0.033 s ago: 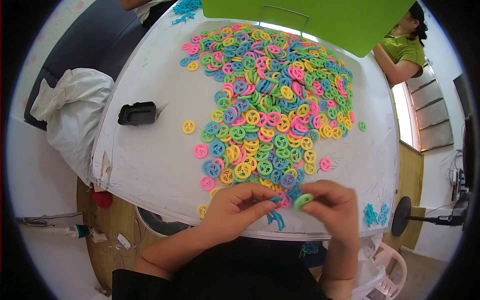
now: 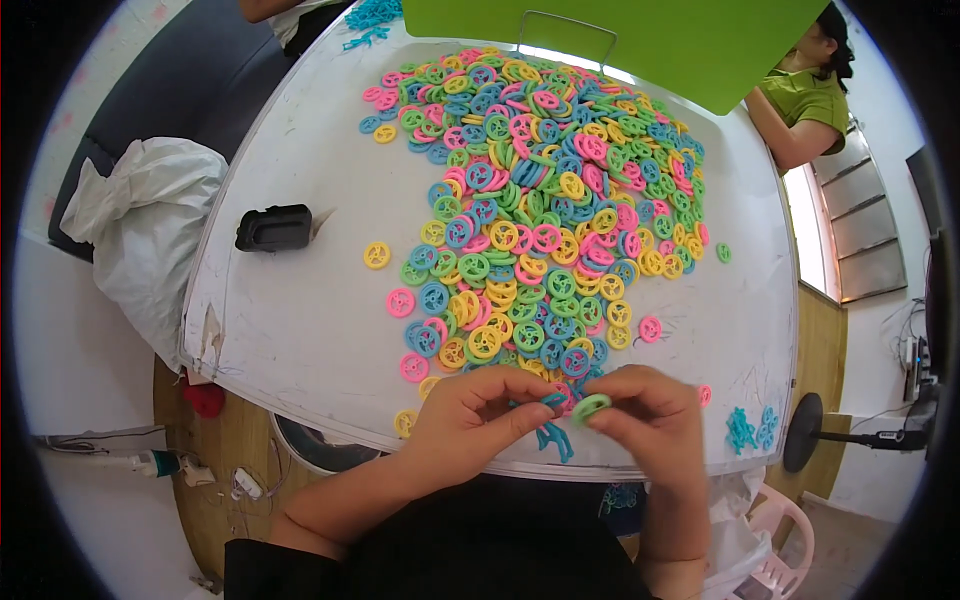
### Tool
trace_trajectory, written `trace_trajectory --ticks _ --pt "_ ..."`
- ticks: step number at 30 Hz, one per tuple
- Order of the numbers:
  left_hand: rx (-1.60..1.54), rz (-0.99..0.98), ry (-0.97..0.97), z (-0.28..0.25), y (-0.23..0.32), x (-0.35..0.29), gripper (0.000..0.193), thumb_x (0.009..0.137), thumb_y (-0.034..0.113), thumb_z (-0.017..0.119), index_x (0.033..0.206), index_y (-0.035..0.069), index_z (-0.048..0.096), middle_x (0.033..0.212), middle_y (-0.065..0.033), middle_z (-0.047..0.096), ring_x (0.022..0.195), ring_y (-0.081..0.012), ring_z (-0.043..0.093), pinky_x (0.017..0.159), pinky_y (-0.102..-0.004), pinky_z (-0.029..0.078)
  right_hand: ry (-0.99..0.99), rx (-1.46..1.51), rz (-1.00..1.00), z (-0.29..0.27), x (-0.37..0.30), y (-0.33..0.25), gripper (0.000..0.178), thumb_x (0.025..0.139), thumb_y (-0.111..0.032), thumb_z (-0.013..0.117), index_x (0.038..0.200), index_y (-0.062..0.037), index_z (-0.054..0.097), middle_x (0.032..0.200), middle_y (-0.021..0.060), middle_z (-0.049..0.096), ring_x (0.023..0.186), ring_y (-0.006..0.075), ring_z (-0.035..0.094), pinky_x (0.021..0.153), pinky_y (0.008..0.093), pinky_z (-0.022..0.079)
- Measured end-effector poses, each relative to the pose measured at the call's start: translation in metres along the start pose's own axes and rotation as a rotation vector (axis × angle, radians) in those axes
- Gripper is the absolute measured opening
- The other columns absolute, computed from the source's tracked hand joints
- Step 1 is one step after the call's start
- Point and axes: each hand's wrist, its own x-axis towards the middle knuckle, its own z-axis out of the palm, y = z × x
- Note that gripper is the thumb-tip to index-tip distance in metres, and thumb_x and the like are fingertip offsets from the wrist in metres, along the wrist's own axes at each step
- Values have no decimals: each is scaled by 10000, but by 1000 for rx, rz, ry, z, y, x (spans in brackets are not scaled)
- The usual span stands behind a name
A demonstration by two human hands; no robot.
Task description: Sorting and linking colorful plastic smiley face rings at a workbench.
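Note:
My left hand (image 2: 478,415) is closed, pinching a small blue plastic piece (image 2: 553,440) with thin legs that hang below the fingertips. To its right, my right hand (image 2: 650,415) grips a green plastic wheel (image 2: 591,409) between thumb and fingers, tilted toward the blue piece. A small gap shows between the wheel and that piece. Just beyond both hands spreads a large pile of plastic wheels (image 2: 530,235) in pink, yellow, green and blue. Some wheels and blue pieces lie partly hidden behind my fingers.
A black tray (image 2: 276,228) sits on the white table (image 2: 320,320) at left. Small blue pieces (image 2: 742,430) lie near the right corner, more (image 2: 376,14) at the far left. A green panel (image 2: 660,45) stands at the back, with a person (image 2: 812,115) beside it.
My right hand has moved slightly left with the green wheel, closer to the blue piece. A pink wheel shows right of that hand. My left hand stays nearly still.

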Motion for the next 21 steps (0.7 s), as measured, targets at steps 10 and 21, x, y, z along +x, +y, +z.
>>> trace_trajectory --ticks 10,21 --pt "18 110 -9 4 -18 -4 186 962 -9 677 1148 -1 672 1077 -95 717 1004 -152 678 873 -302 532 47 510 1 24 3 35 106 934 -65 707 981 -2 636 1080 174 697 1056 250 663 948 394 523" --pt "658 507 138 4 -5 -5 151 889 14 768 1034 14 726 945 -89 748 859 -148 708 757 -295 554 43 483 35 28 6 31 96 933 -52 688 970 -15 608 1072 184 689 1042 271 685 962 417 530"
